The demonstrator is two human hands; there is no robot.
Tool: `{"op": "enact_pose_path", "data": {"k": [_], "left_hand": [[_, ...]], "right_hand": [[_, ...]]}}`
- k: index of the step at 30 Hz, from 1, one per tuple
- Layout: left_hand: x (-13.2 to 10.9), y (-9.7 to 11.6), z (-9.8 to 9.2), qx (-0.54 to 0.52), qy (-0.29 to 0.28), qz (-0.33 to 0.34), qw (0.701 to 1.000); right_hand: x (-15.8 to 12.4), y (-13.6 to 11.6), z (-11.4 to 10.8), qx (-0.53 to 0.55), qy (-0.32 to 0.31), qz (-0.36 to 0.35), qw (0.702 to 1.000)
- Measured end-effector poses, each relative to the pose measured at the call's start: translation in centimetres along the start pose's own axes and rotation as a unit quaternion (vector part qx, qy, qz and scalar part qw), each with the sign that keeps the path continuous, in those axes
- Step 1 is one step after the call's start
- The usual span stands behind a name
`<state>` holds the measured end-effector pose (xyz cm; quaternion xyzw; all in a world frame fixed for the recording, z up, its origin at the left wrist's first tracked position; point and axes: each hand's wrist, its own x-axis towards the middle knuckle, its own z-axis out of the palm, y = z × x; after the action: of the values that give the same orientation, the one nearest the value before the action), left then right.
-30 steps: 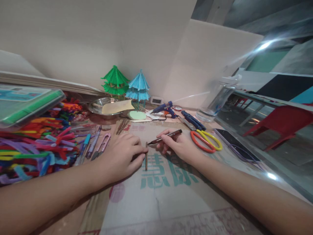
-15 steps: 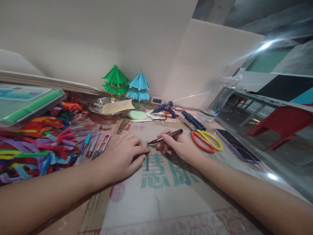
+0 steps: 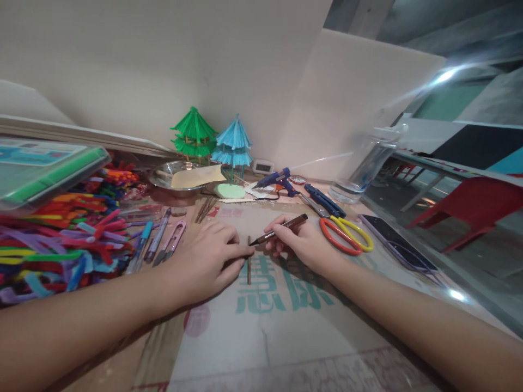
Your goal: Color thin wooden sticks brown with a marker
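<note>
A thin brown stick (image 3: pixel 249 269) lies upright in view on the printed cardboard sheet (image 3: pixel 229 337). My left hand (image 3: pixel 208 253) rests on the sheet, its index fingertip pressing the stick down and the other fingers curled beneath. In my right hand (image 3: pixel 296 239) is a dark brown marker (image 3: pixel 284 228), pinched like a pen. Its uncapped tip touches or nearly touches the stick beside my left index fingertip. Part of the stick is hidden by that finger.
Pipe cleaners (image 3: pixel 81 245) and a plastic case (image 3: pixel 49 171) fill the left. Behind stand a green tree model (image 3: pixel 194 136), a blue one (image 3: pixel 233 144), a metal bowl (image 3: pixel 157 179) and a glue gun (image 3: pixel 278 179). Scissors (image 3: pixel 341 239), a phone (image 3: pixel 394 242) and a jug (image 3: pixel 365 163) are right.
The marker's tip has moved from near the far end of the stick down to beside my left index fingertip. My left hand has hardly moved.
</note>
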<state>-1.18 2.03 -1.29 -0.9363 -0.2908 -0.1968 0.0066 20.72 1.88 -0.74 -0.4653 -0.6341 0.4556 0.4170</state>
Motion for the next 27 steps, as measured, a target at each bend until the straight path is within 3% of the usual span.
{"op": "enact_pose_path", "data": {"k": [8,27], "left_hand": [[-0.19,0.17,-0.20,-0.018,0.047,0.037,0.998],[-0.11,0.12,-0.12,-0.022,0.004,0.035,0.999]], "right_hand": [[-0.08,0.07,-0.06,0.012,-0.005,0.006,1.000],[-0.05,-0.02,0.08,0.012,0.030,0.001,0.999]]}}
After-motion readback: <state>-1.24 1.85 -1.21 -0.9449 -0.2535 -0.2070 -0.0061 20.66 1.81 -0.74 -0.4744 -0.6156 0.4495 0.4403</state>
